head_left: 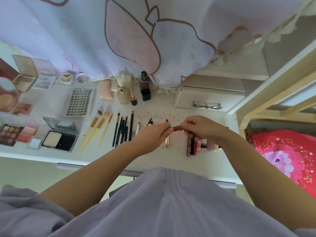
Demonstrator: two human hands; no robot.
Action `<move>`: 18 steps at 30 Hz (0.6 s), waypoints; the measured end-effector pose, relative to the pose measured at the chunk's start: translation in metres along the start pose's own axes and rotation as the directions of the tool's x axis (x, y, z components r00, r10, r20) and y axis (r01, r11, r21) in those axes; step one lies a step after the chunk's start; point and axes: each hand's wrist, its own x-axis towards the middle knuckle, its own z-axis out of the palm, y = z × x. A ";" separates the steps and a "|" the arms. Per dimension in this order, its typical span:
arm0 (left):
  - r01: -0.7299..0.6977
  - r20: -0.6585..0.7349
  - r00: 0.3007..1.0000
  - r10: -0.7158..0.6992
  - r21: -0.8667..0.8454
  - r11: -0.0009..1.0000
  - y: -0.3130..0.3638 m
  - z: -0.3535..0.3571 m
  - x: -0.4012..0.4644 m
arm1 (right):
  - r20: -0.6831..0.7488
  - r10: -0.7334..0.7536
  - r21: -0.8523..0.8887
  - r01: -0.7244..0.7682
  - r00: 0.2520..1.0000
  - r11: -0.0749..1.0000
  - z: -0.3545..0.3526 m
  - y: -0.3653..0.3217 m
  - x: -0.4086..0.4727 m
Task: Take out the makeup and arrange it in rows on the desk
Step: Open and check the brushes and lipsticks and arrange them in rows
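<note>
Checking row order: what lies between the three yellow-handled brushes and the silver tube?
Head view: a cluster of thin black pencils and brushes lies between the yellow-handled brushes and the silver tube.

Makeup laid out in rows on white tabletop (171, 159). Back row: open compacts (25, 77), small jars (67, 78), lash tray (79, 101), pink sponge (106, 90), beige bottle (123, 96) with wand cap (133, 99) beside it, dark foundation bottle (145, 88). Front row: eyeshadow palette (10, 134), open powder compact (59, 134), three yellow-handled brushes (95, 132), black pencils and liners (124, 129) lying parallel, silver tube (137, 128), gold tube (167, 141), cluster of lip products (200, 144) side by side at right. Small brownish-red lipstick (176, 128) held horizontal above tabletop, pinched at both ends.
</note>
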 end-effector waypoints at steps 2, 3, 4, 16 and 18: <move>-0.016 -0.007 1.000 0.016 -0.012 1.000 -0.003 -0.001 -0.003 | -0.005 0.009 0.061 -0.009 1.000 0.998 0.003 0.000 -0.005; -0.029 -0.009 1.000 0.029 -0.011 1.000 -0.003 -0.002 -0.005 | -0.005 0.028 0.081 -0.028 1.000 0.996 0.005 0.000 -0.006; -0.042 -0.007 0.999 0.042 -0.004 0.999 -0.004 -0.002 -0.006 | -0.008 0.044 0.084 -0.044 0.999 0.996 0.006 0.001 -0.008; -0.122 0.008 0.993 0.122 0.037 0.992 -0.005 -0.004 -0.013 | -0.009 0.022 0.194 -0.020 1.000 0.981 0.017 0.006 -0.020; -0.122 0.017 0.992 0.121 0.036 0.992 -0.007 -0.005 -0.013 | -0.015 0.059 0.191 -0.055 0.998 0.980 0.018 0.006 -0.021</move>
